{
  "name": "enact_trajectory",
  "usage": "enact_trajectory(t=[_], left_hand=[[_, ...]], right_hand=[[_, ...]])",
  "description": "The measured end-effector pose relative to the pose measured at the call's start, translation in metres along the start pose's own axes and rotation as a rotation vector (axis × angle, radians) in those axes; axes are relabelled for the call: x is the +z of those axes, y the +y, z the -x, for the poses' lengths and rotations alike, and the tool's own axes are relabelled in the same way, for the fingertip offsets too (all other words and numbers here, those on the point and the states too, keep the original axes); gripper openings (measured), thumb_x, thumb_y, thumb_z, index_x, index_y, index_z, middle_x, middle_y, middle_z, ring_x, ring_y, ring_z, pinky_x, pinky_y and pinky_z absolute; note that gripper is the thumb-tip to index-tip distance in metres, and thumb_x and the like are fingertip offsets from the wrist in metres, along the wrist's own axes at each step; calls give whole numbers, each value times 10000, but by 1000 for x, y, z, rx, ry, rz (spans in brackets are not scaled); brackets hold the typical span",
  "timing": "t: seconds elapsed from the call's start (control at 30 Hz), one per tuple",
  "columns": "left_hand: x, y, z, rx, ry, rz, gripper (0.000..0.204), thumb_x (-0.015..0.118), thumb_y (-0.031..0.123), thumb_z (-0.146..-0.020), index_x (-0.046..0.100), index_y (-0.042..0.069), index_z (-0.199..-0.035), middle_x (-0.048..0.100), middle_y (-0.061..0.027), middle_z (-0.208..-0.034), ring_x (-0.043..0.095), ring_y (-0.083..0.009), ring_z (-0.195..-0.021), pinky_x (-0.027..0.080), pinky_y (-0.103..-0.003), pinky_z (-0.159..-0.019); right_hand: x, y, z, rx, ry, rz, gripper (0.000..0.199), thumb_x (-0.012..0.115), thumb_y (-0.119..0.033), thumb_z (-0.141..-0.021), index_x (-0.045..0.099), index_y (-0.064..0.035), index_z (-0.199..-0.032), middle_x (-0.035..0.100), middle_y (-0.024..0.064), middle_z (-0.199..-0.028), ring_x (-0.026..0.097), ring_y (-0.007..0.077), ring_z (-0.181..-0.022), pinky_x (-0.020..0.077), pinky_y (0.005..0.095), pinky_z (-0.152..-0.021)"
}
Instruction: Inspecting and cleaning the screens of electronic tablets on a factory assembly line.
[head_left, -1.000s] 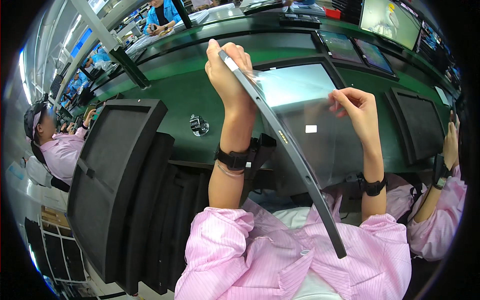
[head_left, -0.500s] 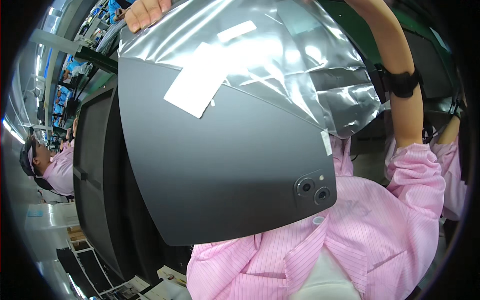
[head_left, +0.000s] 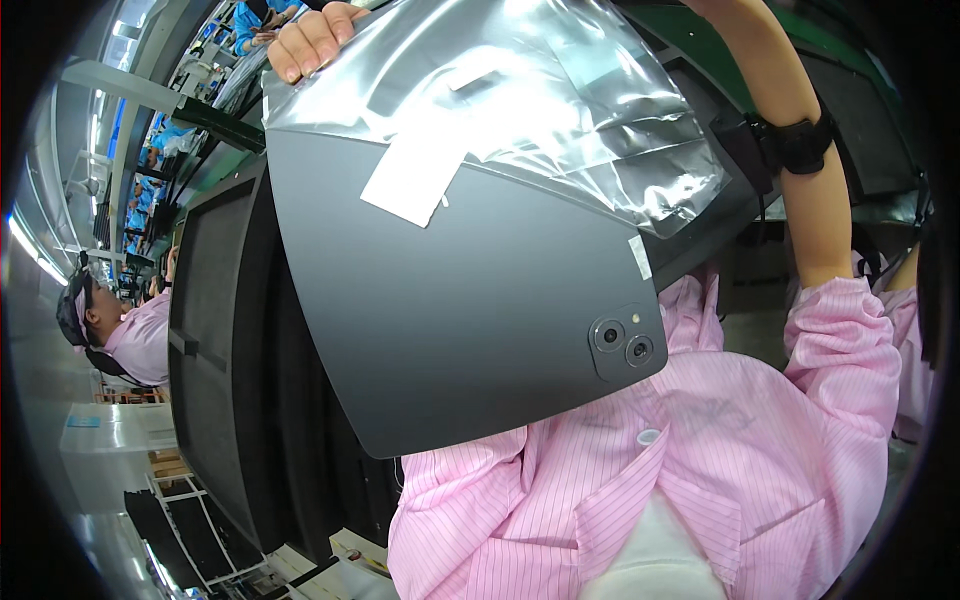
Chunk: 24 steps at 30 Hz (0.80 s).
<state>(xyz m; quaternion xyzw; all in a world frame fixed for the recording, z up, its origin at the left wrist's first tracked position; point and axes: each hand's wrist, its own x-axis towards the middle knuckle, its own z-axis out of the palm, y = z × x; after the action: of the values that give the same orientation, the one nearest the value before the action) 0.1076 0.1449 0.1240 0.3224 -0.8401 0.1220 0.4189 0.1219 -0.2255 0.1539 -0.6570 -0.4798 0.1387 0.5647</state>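
A dark grey tablet [head_left: 450,310] fills the middle, its back toward me and its two-lens camera [head_left: 622,345] at the lower right corner. Over its far part lies a clear plastic bag [head_left: 600,130], wrinkled and shiny. A white label [head_left: 413,180] shows near the bag's edge, and a small white tab [head_left: 640,257] sits at the tablet's right side. At the upper left corner my left hand [head_left: 315,42] is closed on the bag and tablet edge, its thumb hidden. My right forearm, with a black wristband, rises past the tablet; that hand lies beyond the top edge.
Black foam-lined trays [head_left: 215,330] stand to the left, with another dark tray [head_left: 850,120] at the far right. A worker in a pink shirt and dark cap [head_left: 125,330] is at the left. Shelving [head_left: 190,520] stands at the lower left.
The tablet and bag have shifted slightly, with the lower left corner moving up and right. My left hand has moved a little right and stays closed on them.
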Motion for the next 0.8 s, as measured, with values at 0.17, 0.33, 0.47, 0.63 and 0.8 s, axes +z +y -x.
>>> enact_trajectory(t=[0.17, 0.33, 0.47, 0.63, 0.8], left_hand=[[15, -7, -8, -12, -6, -30, 204, 470, 256, -950, 563, 89, -1023, 600, -59, -966, 583, -201, -915, 453, -346, -822], [47, -11, -29, -30, 26, -122, 182, 485, 224, -939, 530, 66, -1015, 568, -90, -953, 571, -226, -883, 441, -372, -802], [89, -37, -41, -151, 461, -201, 521, 96, 268, -988, 540, 43, -834, 577, -126, -781, 555, -268, -704, 456, -395, -679], [121, 18, -60, -343, 628, -432, 597, 88, 300, -983, 547, 27, -717, 556, -137, -663, 532, -272, -591, 462, -384, -579], [107, -3, -63, -387, 522, -401, 577, 107, 305, -980, 584, 39, -795, 586, -121, -726, 557, -264, -659, 442, -382, -627]], right_hand=[[2, -1, -9, -14, 4, -26, 246, 652, -250, -853, 687, -8, -832, 625, 20, -668, 575, 63, -562, 465, 188, -508], [9, -10, -3, -96, 11, -4, 268, 647, -249, -854, 683, 15, -831, 650, 56, -709, 619, 99, -609, 499, 199, -543], [-12, -31, 48, -128, 220, 103, 227, 694, -182, -811, 666, 27, -896, 666, 73, -746, 650, 141, -666, 521, 226, -624], [51, -38, 142, -822, -11, 744, 180, 718, -149, -692, 630, 2, -738, 637, 64, -751, 651, 221, -732, 535, 313, -637], [88, -22, 170, -965, 61, 622, 265, 728, -228, -698, 641, 17, -750, 603, 93, -753, 631, 212, -660, 539, 278, -567]])
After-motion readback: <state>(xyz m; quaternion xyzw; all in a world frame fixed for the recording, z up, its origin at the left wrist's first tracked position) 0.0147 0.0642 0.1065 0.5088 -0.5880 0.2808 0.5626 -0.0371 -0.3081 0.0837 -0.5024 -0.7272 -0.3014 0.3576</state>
